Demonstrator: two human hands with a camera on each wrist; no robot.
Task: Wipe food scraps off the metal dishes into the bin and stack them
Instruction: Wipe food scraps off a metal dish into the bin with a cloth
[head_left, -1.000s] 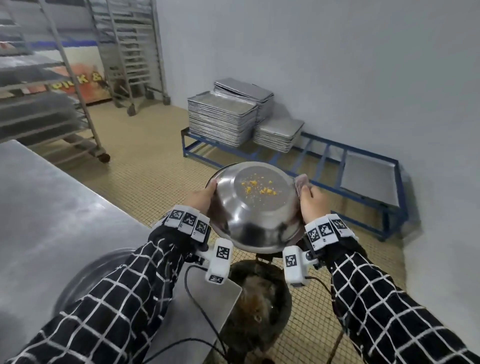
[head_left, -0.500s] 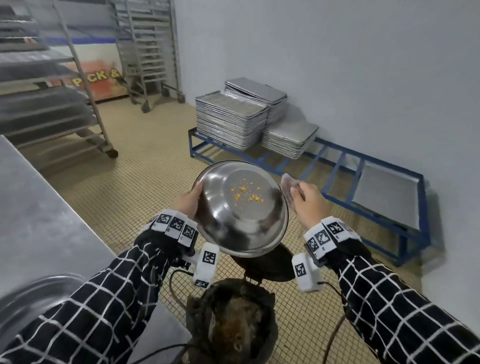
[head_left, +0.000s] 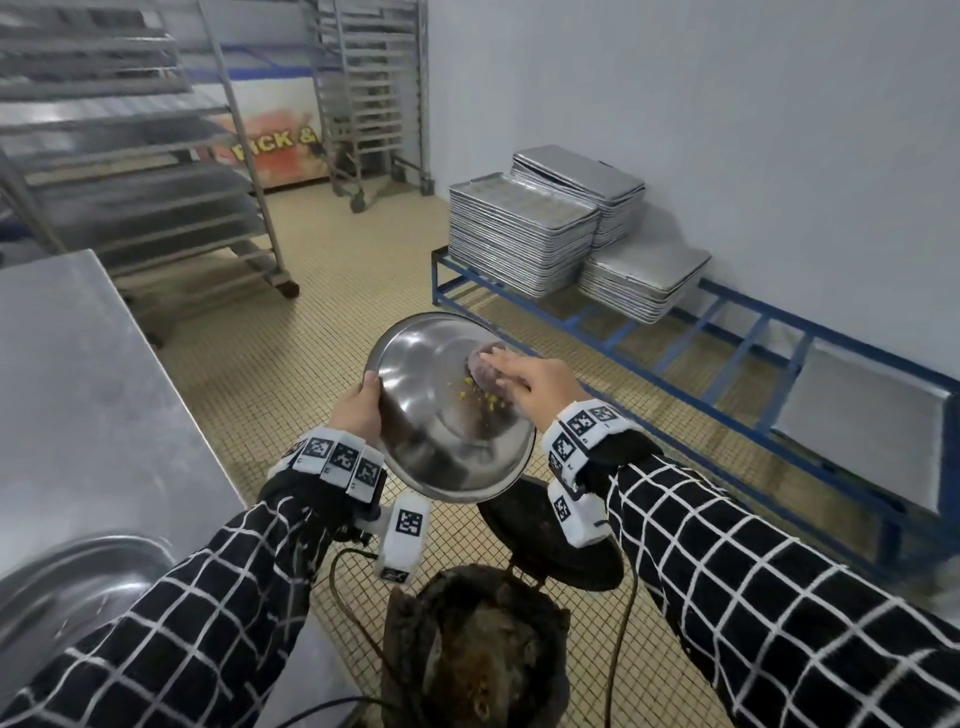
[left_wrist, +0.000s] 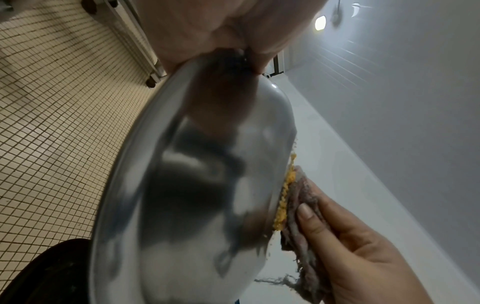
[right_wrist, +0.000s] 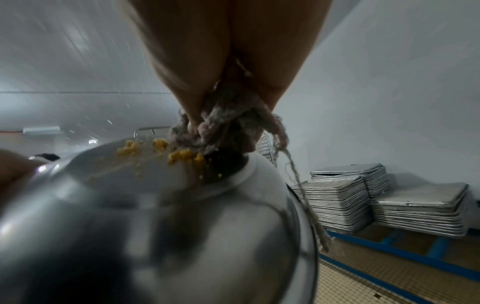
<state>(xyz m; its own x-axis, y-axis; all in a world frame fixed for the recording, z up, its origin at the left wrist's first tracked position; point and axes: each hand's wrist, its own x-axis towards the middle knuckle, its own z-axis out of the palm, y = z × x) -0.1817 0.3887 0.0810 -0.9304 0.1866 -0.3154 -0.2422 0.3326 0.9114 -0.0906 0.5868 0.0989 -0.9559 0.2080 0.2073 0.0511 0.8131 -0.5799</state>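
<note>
A person's left hand (head_left: 358, 413) grips the near-left rim of a round metal dish (head_left: 441, 410), thumb curled over the edge, and tilts it so the low lip hangs above the open bin (head_left: 475, 649) on the tiled floor. The right hand (head_left: 535, 379), fingers fairly straight, presses a worn grey cloth (head_left: 485, 366) flat against the dish's inner face. Yellow food scraps (head_left: 480, 397) cling just below and to the near side of that cloth, between it and the low lip. The sweep ahead turns on this line: from the right hand the scraps lie downhill, toward the wearer, and the bin sits straight beneath the dish's lower edge, so a pull toward the body looks set to carry them over the lip. The right hand is the nearer to the scraps; the left only steadies. Loose threads trail from the cloth in the wrist views and could catch the rim. A second dish (head_left: 67, 592) rests on the counter (head_left: 78, 389) to the left hand's near side.
</note>
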